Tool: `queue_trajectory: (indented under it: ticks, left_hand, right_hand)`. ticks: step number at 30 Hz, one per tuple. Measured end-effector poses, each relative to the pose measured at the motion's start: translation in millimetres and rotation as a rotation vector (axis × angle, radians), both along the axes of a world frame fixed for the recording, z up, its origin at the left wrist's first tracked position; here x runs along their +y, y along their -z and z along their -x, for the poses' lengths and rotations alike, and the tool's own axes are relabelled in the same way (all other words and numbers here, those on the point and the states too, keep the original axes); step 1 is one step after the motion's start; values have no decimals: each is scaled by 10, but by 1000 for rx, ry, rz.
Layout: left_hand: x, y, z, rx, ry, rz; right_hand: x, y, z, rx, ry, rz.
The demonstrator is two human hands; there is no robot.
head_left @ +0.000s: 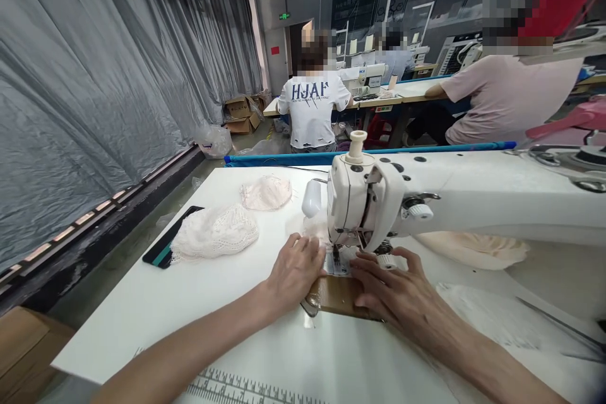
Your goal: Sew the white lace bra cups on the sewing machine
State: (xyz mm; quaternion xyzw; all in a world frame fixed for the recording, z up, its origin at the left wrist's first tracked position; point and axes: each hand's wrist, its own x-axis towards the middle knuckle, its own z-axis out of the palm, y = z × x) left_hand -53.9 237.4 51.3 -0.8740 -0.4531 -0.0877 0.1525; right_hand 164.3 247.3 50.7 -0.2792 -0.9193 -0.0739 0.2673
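Sheer fabric (316, 226) at fingertips, between left hand (297, 268) and right hand (403, 290), fingers bent, grip unclear

Sewing machine (473, 183) on table (142, 315), right; lace piece (215, 230) on left side; ruler (227, 388) before machine.

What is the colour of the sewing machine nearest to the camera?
The sewing machine is white; it shows best in the head view.
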Motion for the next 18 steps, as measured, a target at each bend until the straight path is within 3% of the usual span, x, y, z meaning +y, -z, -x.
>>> queue_trajectory:
  ticks: [3, 5, 7, 9, 11, 15, 18]
  left_hand:
    - [-453, -40, -15, -15, -36, 58]
    - [-764, -117, -16, -67, 22, 151]
    - [-931, -229, 2, -144, 77, 289]
    - [-893, -332, 49, -223, 13, 346]
    - [-706, -384, 116, -307, -128, 341]
    - [-366, -344, 216, -393, -196, 669]
    - [-405, -334, 263, -564, -251, 791]
  right_hand:
    - [-113, -88, 18, -7, -8, 97]
    - [-204, -125, 36, -3, -2, 156]
    - [-290, -131, 73, 20, 27, 216]
    - [-371, -114, 145, 32, 57, 294]
    - [-451, -86, 252, 16, 76, 367]
    - [-568, -6, 486, -12, 146, 394]
    - [-578, 50, 574, 48, 145, 433]
